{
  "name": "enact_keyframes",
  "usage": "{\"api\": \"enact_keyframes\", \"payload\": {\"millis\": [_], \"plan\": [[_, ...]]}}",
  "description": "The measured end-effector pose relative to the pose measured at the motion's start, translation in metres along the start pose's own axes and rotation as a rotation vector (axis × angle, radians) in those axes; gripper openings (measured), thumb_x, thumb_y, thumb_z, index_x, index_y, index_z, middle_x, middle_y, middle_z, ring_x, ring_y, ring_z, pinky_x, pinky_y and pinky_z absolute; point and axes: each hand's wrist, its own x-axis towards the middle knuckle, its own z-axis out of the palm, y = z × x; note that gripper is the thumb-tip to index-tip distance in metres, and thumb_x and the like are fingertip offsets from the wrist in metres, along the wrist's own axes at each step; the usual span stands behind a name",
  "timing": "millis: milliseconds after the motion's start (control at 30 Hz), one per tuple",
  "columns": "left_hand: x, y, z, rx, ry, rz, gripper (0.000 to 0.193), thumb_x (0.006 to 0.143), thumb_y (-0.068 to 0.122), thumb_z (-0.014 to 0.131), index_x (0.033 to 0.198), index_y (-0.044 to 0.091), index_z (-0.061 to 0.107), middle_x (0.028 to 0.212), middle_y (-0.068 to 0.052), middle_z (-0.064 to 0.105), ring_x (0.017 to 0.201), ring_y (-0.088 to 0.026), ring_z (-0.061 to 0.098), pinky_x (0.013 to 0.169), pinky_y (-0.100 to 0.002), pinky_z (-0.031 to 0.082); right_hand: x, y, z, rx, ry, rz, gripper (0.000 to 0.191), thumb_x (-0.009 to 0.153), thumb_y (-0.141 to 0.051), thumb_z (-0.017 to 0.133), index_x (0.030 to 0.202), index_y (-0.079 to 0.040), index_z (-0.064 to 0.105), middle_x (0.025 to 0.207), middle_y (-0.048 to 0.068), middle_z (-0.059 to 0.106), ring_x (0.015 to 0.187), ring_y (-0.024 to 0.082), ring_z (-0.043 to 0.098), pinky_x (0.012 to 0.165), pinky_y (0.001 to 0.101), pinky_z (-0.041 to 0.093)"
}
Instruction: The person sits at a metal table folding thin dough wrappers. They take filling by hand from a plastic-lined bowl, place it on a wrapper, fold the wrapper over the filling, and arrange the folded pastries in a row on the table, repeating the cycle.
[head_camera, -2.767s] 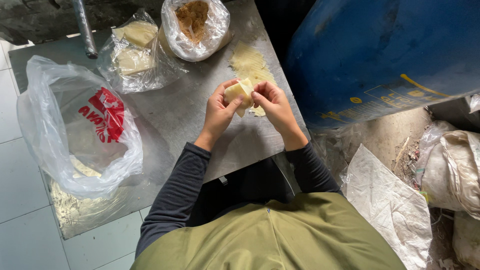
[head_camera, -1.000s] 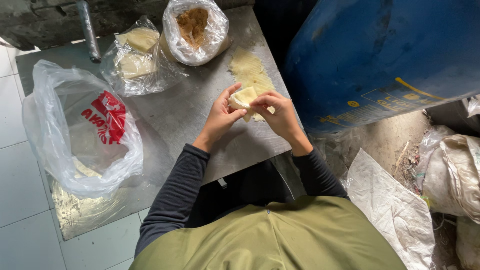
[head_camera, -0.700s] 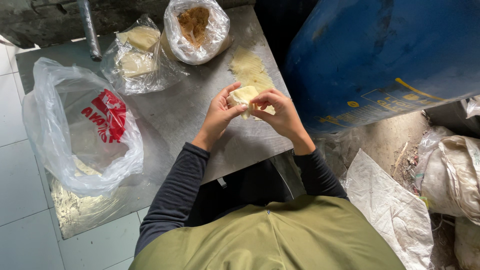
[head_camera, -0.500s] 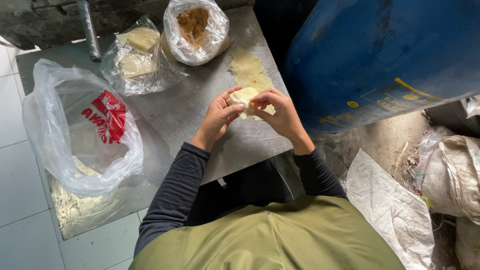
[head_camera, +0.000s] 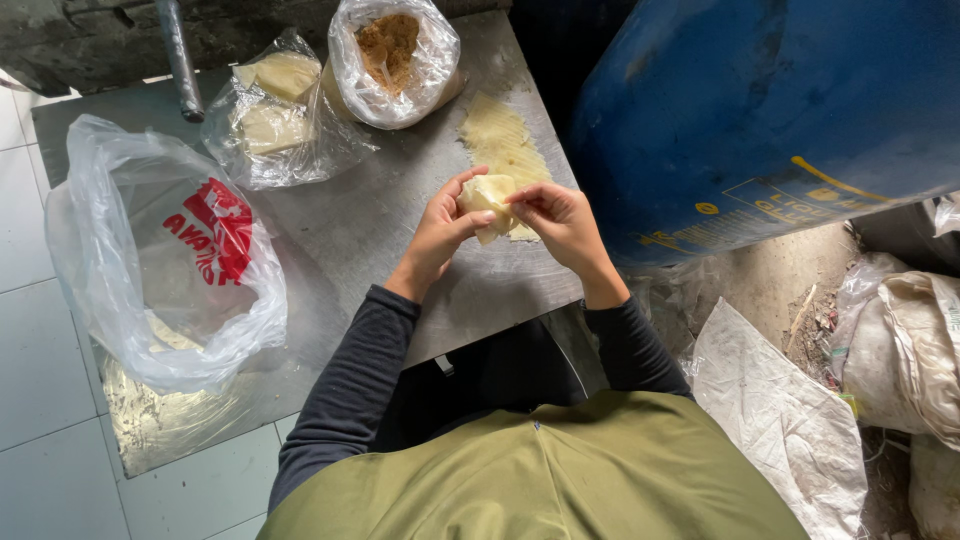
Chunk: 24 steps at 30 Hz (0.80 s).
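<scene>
Seen from above, a person in a green top with dark sleeves works at a grey metal table (head_camera: 400, 240), going left to right. At the far left, a large clear plastic bag (head_camera: 150, 260) with red print stands open and slumped on the table edge, with pale scraps visible low inside it. Beside it, toward the table's far edge, a smaller clear bag (head_camera: 275, 110) holds pale yellow sheets stacked in two flat piles. Just to its right, touching it, a third clear bag (head_camera: 395, 60) stands open with a brown crumbly filling (head_camera: 388, 42) heaped inside. A loose stack of pale yellow wrappers (head_camera: 500, 140) lies bare on the table next to that bag.

Just in front of that stack, the left hand (head_camera: 440, 230) and the right hand (head_camera: 560, 220) meet above the table, holding one folded wrapper (head_camera: 487, 195) between them. The left hand cups it from below with thumb and fingers curled around its side; the right hand pinches its upper edge between thumb and forefinger. The folded piece sits raised off the table, between the two sets of fingertips. To the right of the table stands a large blue drum (head_camera: 760, 110), and white woven sacks (head_camera: 780, 410) lie on the dirt floor at the far right.
</scene>
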Motion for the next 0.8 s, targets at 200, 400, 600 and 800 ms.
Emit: {"api": "enact_keyframes", "payload": {"millis": [200, 400, 600, 800], "plan": [[-0.002, 0.001, 0.009, 0.185, 0.084, 0.092, 0.062, 0.093, 0.005, 0.074, 0.149, 0.003, 0.047, 0.12, -0.01, 0.071, 0.106, -0.013, 0.069, 0.092, -0.029, 0.06, -0.001, 0.005, 0.003, 0.027, -0.009, 0.055, 0.011, 0.101, -0.004, 0.067, 0.11, 0.002, 0.07, 0.099, 0.003, 0.072, 0.091, 0.006, 0.067, 0.08, 0.0207, 0.055], [-0.004, 0.002, 0.012, 0.258, 0.144, 0.186, 0.054, 0.095, 0.003, 0.073, 0.145, 0.003, 0.053, 0.115, -0.009, 0.072, 0.1, -0.011, 0.071, 0.086, -0.026, 0.061, 0.002, 0.018, 0.01, 0.122, -0.019, 0.052, 0.012, 0.102, -0.008, 0.067, 0.109, 0.002, 0.068, 0.097, 0.002, 0.07, 0.088, 0.006, 0.065, 0.078, 0.022, 0.053], [-0.005, 0.005, 0.012, 0.258, 0.135, 0.171, 0.054, 0.095, 0.003, 0.073, 0.145, 0.003, 0.053, 0.11, -0.009, 0.074, 0.095, -0.01, 0.071, 0.083, -0.025, 0.06, 0.005, 0.024, 0.002, 0.61, -0.051, 0.226, 0.01, 0.105, -0.012, 0.064, 0.107, -0.003, 0.067, 0.094, 0.002, 0.068, 0.084, 0.01, 0.063, 0.078, 0.0269, 0.052], [-0.007, 0.014, 0.018, 0.364, 0.164, 0.17, 0.054, 0.094, 0.004, 0.073, 0.144, 0.005, 0.054, 0.104, -0.008, 0.076, 0.089, -0.009, 0.072, 0.077, -0.024, 0.061, 0.004, 0.017, 0.005, 0.58, 0.014, 0.218, 0.011, 0.102, -0.012, 0.065, 0.11, -0.004, 0.066, 0.099, 0.002, 0.069, 0.088, 0.009, 0.063, 0.08, 0.0264, 0.053]]}}
